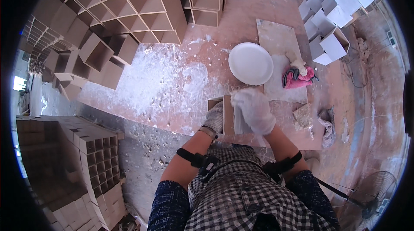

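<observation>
A small open wooden box (226, 114) stands on edge on the paint-spattered board in front of me. My left hand (214, 118), in a white-stained glove, grips the box's left side. My right hand (254, 109), also gloved and white with paint, presses a pale cloth or sponge against the box's right face. Just beyond the hands lies a round white bowl of paint (250, 63).
Stacks of bare wooden boxes (129, 11) fill the upper left, and more sit at the lower left (92, 162). White-painted boxes (334, 11) are piled at the upper right. A pink rag (297, 78) lies right of the bowl. A floor fan (371, 194) stands at lower right.
</observation>
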Available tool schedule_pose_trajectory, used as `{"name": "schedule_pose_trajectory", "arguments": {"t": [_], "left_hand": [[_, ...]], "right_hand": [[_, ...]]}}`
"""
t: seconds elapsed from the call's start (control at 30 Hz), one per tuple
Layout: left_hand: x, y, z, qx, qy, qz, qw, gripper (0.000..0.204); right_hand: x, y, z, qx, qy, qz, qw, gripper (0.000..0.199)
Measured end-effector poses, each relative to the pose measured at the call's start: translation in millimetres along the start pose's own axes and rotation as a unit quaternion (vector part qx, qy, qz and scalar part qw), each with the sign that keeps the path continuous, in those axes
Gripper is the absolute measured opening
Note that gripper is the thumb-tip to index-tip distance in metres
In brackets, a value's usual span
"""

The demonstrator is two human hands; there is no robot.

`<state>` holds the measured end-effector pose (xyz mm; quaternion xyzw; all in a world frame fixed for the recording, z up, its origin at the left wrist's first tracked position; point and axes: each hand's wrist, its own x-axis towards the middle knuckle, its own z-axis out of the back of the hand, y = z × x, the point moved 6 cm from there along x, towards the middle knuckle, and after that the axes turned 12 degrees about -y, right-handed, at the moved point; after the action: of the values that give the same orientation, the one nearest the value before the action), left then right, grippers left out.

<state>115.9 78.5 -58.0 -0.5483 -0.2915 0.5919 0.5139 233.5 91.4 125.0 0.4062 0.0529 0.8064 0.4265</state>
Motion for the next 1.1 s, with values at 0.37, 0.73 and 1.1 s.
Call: {"name": "schedule_pose_trajectory", "arguments": {"t": [0.37, 0.73, 1.1], "left_hand": [[-16.0, -32.1, -1.8, 0.085, 0.013, 0.018, 0.996, 0.051], [-25.1, -63.7, 3.1, 0.213, -0.028, -0.048, 0.975, 0.044], [-25.3, -52.7, 3.9, 0.225, -0.046, -0.187, 0.955, 0.045]], "right_hand": [[11.0, 1.4, 11.6, 0.004, -0.082, -0.004, 0.997, 0.011], [4.5, 0.2, -1.0, -0.029, -0.003, 0.033, 0.999, 0.024], [0.0, 10.2, 4.1, 0.095, 0.121, -0.016, 0.988, 0.012]]}}
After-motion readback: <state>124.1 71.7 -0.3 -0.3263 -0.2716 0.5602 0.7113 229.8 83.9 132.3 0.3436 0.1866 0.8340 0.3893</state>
